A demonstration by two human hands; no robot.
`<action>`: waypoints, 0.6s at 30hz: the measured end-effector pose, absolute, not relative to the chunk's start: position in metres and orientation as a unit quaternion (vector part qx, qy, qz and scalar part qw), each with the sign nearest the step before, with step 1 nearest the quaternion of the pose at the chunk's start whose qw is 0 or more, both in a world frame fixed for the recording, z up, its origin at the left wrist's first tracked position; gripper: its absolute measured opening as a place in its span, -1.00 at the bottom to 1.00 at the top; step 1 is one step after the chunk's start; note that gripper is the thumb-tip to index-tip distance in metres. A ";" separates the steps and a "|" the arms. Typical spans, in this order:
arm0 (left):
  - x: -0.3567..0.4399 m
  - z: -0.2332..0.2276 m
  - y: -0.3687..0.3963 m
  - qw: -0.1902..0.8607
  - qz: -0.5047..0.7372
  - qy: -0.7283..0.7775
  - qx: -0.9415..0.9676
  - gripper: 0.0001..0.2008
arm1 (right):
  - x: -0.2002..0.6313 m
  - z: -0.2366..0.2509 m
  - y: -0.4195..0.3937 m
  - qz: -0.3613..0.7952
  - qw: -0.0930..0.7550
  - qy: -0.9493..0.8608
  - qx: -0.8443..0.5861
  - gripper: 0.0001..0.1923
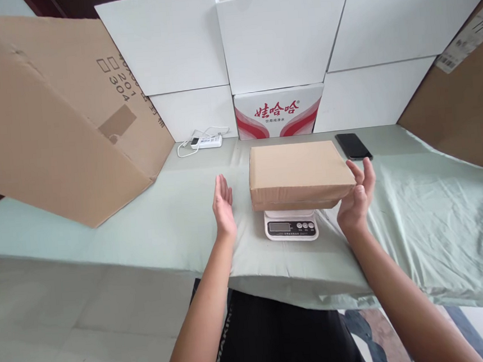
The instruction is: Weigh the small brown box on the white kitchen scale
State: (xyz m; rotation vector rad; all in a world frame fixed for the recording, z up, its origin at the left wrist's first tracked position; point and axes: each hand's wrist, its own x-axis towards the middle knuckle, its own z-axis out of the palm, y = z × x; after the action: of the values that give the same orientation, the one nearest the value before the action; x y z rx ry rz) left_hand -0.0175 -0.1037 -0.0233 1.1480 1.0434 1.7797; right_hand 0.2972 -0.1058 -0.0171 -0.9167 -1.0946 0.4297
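Note:
A closed brown cardboard box [297, 167] rests on a small white digital kitchen scale [292, 228], covering its weighing plate. The scale's display and buttons face me; I can make out no reading. My left hand [223, 208] is to the left of the box, apart from it, fingers straight and palm turned inward. At the box's right front corner is my right hand [357, 199], fingers spread; whether it touches the cardboard I cannot tell. Neither hand grips anything.
Behind the box stand stacked white cartons [187, 45], one with red Chinese lettering [280, 111]. A black phone [353, 146] lies back right, a white device with a cable [209, 142] back left. Large brown cartons flank both sides [62, 112]. A pale green cloth [164, 221] covers the table.

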 end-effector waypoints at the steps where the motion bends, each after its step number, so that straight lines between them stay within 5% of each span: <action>1: -0.016 -0.023 -0.105 0.387 0.696 0.403 0.452 -0.12 | 0.297 -0.017 -0.106 0.197 0.736 -0.496 -0.417 -0.24; 18: -0.004 -0.013 -0.123 0.417 0.596 0.357 0.586 -0.14 | 0.289 -0.007 -0.120 0.163 0.675 -0.543 -0.473 -0.18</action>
State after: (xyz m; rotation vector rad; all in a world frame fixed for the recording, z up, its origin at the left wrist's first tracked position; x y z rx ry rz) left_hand -0.0040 -0.1233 -0.0130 1.4720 0.8954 1.4950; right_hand 0.2889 -0.1197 -0.0070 -1.0637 -1.2212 0.3660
